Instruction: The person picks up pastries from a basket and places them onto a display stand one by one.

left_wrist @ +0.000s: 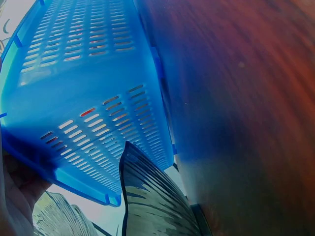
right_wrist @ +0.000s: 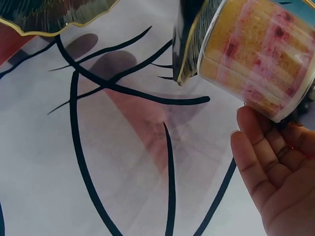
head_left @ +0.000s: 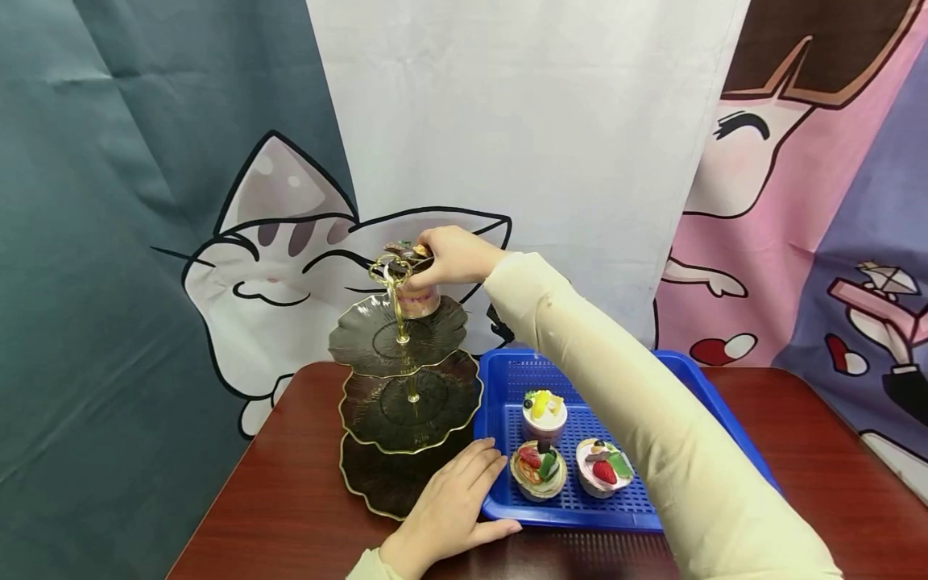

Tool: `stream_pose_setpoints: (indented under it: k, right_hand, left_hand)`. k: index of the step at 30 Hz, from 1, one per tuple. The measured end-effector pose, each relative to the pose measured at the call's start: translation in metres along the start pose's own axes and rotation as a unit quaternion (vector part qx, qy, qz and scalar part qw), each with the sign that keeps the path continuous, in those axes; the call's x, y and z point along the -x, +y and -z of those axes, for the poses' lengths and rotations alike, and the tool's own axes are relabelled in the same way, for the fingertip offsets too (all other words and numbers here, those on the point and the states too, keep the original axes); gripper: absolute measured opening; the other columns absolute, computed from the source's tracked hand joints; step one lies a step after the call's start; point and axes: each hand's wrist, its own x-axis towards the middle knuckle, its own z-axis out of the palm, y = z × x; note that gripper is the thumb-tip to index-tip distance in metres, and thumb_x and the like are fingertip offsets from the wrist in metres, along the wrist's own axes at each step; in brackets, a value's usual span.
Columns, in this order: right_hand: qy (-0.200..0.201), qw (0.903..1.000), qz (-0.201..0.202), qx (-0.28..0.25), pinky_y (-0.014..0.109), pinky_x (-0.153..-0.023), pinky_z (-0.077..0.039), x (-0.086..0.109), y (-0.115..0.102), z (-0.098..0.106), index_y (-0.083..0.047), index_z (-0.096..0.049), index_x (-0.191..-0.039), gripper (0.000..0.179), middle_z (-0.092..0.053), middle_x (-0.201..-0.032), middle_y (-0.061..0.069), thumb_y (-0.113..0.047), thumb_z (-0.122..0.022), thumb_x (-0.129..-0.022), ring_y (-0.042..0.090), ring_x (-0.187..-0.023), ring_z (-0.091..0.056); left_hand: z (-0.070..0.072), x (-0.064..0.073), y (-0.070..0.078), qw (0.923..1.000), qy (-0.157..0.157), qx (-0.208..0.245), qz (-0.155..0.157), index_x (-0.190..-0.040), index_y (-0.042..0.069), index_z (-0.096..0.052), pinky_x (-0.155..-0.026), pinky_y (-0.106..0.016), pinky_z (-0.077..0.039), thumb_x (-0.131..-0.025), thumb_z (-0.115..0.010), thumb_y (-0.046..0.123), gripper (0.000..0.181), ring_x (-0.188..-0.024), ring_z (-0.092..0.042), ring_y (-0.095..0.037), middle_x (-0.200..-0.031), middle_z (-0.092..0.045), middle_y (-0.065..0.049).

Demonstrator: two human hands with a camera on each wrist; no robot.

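Observation:
My right hand (head_left: pixel 458 254) grips a clear cup of layered cake (right_wrist: pixel 261 54) near its top, fingers along the rim. Fruit or dark pieces top the cake. The cup is at the back right of the top tier of a three-tier stand (head_left: pixel 362 342), behind its gold ring handle (head_left: pixel 390 271); its base is close over the plate. My left hand (head_left: pixel 453 503) rests with extended fingers at the left rim of a blue perforated basket (head_left: pixel 500 383), in front of the stand's lower tiers.
Inside the basket stand a cream cup with yellow fruit (head_left: pixel 545 419), a fruit-topped cupcake (head_left: pixel 539 474) and another with a strawberry (head_left: pixel 604 470). The stand and basket sit side by side on a reddish-brown table (head_left: pixel 268 483). A printed cartoon curtain (head_left: pixel 536 145) hangs behind the table.

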Motion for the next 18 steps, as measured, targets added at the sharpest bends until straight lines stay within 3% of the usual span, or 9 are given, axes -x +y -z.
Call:
stream_pose_setpoints:
  k: [8,18]
  right_hand:
    - [-0.012,0.9999,0.001,0.001,0.028,-0.081,-0.048,-0.0043,-0.0026,-0.0045,-0.005,-0.059,-0.117,0.052,-0.064,-0.102,0.005,-0.036,-0.07,-0.077,0.016,-0.087,-0.054]
    - [-0.011,0.9999,0.007,0.0,0.029,-0.085,-0.048,-0.0062,-0.0062,-0.0097,-0.006,-0.059,-0.12,0.054,-0.064,-0.107,0.005,-0.036,-0.07,-0.077,0.016,-0.093,-0.055]
  left_hand:
    - [0.0002,0.0006,0.0007,1.0,-0.006,0.004,0.005,-0.116,0.009,-0.065,-0.105,-0.03,-0.044,-0.079,-0.061,0.067,0.069,-0.123,-0.055,-0.019,-0.117,-0.065,-0.003]
    - [0.0001,0.0013,0.0004,1.0,-0.009,0.002,0.004,-0.116,0.009,-0.065,-0.105,-0.031,-0.045,-0.081,-0.059,0.067,0.069,-0.123,-0.055,-0.019,-0.117,-0.065,-0.003]
